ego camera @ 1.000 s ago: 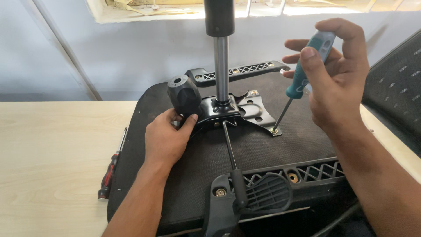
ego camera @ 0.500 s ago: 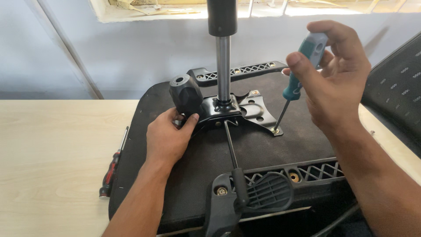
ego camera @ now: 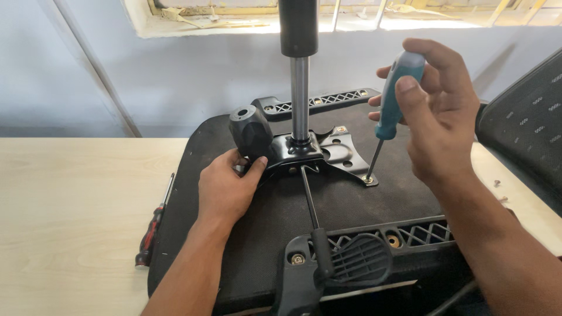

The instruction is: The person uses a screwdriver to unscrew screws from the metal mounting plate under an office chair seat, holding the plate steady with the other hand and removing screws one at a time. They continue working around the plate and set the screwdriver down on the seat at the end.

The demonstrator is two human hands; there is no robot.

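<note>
An upturned black chair seat (ego camera: 351,205) lies on a pale wooden table (ego camera: 70,222). A black metal mechanism plate (ego camera: 328,152) with an upright gas cylinder (ego camera: 300,88) sits on the seat. My left hand (ego camera: 225,187) presses on the plate's left side, beside a black round knob (ego camera: 250,131). In my right hand (ego camera: 436,111) is a teal-handled screwdriver (ego camera: 395,93), held nearly upright with its tip in a screw (ego camera: 368,179) at the plate's right corner.
A red-and-black screwdriver (ego camera: 153,225) lies on the table left of the seat. A black plastic armrest bracket (ego camera: 345,266) and lever rod (ego camera: 310,199) are at the seat's near edge. A mesh chair back (ego camera: 527,129) stands at right. Loose screws (ego camera: 497,184) lie nearby.
My right hand has shifted its fingers around the screwdriver handle, and the handle stands more upright now. The tip stays in the same screw. My left hand has not moved.
</note>
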